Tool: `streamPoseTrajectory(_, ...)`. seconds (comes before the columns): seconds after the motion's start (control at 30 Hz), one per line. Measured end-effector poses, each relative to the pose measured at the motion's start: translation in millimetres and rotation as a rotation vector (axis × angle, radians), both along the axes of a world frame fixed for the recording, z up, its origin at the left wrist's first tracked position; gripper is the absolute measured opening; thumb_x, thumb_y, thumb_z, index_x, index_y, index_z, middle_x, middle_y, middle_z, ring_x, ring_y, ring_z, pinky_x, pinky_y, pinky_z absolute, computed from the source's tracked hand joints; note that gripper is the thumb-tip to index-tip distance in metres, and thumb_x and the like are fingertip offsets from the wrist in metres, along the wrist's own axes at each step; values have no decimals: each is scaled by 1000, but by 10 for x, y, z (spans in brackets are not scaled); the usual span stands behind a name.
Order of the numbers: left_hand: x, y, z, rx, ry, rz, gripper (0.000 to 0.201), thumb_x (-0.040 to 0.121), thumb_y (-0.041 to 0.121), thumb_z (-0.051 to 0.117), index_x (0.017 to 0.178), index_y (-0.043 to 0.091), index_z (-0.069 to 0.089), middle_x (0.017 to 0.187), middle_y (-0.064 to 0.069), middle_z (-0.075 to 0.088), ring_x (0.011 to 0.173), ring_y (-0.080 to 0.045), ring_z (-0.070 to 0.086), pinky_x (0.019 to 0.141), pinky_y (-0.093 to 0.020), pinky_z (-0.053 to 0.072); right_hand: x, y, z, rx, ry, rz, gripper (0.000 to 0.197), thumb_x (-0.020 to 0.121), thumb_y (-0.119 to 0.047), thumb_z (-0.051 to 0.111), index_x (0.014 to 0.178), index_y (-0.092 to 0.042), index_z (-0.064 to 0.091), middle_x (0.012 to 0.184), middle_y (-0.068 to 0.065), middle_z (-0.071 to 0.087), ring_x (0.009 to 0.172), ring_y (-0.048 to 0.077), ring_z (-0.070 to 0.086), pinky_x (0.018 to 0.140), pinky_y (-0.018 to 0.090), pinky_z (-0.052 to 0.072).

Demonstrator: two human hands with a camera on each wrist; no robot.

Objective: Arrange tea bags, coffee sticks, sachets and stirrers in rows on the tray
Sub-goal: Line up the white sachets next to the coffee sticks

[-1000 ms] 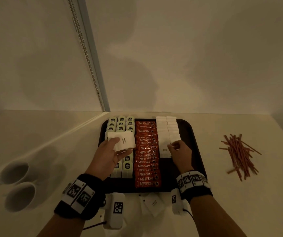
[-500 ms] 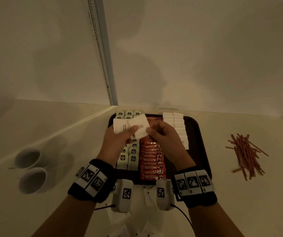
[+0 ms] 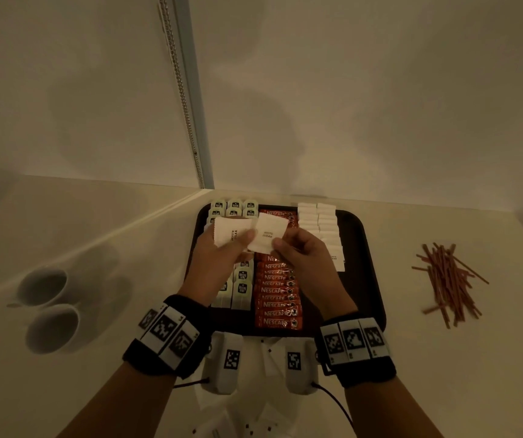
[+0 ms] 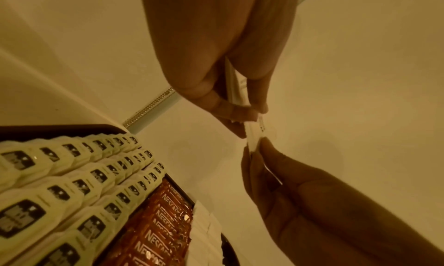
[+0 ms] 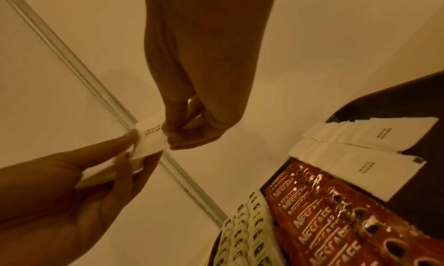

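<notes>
Cream counter: both hands' fingers pinch sugar sachets (image 3: 266,237) (white) above tray (image 3: 369,279)

A pale cream, smooth-topped counter (image 3: 443,358) runs up to a plain wall. Directly on it sits a dark rectangular tray with rounded corners (image 3: 368,263), set against the back edge. To the tray's right, well apart from it, lies a loose heap of thin reddish-brown stirrer sticks (image 3: 448,281). To the left stand two white ceramic cups (image 3: 48,308), touching side by side. Just in front of the tray's near edge lie scattered white paper sachets (image 3: 263,358).
</notes>
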State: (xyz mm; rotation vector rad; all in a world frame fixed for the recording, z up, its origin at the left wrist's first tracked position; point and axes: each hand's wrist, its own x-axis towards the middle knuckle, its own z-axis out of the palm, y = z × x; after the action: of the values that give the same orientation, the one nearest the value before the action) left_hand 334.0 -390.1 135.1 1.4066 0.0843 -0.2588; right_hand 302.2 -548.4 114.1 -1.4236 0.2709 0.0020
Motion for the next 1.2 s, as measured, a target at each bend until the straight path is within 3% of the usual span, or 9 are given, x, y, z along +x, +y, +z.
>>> streamPoseTrajectory(0.17,56,81,-35,-309,194,58,28,99,8,39,122,0,52,98,-22,70,82,-33,69,60,-24,57,-18,-593,-150,-189,54,-193,8,89,-10,58,97,-8,61,96,1,67,88,14,66,72,24,54)
streamPoseTrajectory(0.23,56,110,-65,-315,212,71,33,99,8,37,130,0,46,111,-28,64,83,-35,69,59,-24,57,-24,-893,-318,-379,118,-284,14,90,-11,59,104,-8,61,96,1,67,85,14,66,72,24,54)
streamPoseTrajectory(0.3,54,115,-92,-323,226,73,34,100,9,38,133,2,44,120,-28,59,87,-36,69,60,-24,57,-33,-1163,-536,-591,219,-320,14,90,-13,60,103,-10,61,95,1,67,87,17,65,78,33,56)
streamPoseTrajectory(0.43,62,89,-97,-348,210,47,32,99,8,40,130,3,48,114,-25,64,87,-34,69,61,-23,57,-57,-1451,-936,-802,399,-217,20,89,-13,60,109,-8,62,108,11,66,97,26,62,89,42,52)
streamPoseTrajectory(0.57,82,79,-93,-396,235,41,24,99,8,38,118,3,53,100,-21,69,79,-31,71,61,-23,58,-35,-1475,-1099,-851,461,-139,24,88,-13,61,111,-7,61,112,12,64,100,28,61,92,45,50)
streamPoseTrajectory(0.77,99,88,-120,-411,274,46,26,98,9,37,117,0,52,105,-23,66,79,-32,71,58,-23,57,47,-1426,-1157,-890,476,-141,23,87,-16,63,109,-8,62,112,9,63,103,25,58,93,37,48)
streamPoseTrajectory(1.03,96,73,-148,-313,242,41,30,99,7,41,127,-1,50,120,-22,61,99,-34,66,66,-23,58,84,-1327,-1105,-993,481,-197,20,84,-16,67,97,-6,57,98,13,63,93,26,59,77,30,46)
streamPoseTrajectory(1.13,96,58,-135,-232,205,41,17,97,6,47,110,6,58,114,-15,61,100,-30,63,64,-20,57,134,-1165,-898,-1009,344,-192,24,86,-21,67,102,-6,56,96,8,62,84,16,56,70,24,43)
streamPoseTrajectory(1.2,96,50,-118,-155,162,11,11,94,6,53,99,11,61,102,-10,65,92,-22,64,60,-18,55,192,-907,-597,-865,151,-116,21,89,-25,63,104,-11,59,94,-1,61,80,6,55,71,19,46)
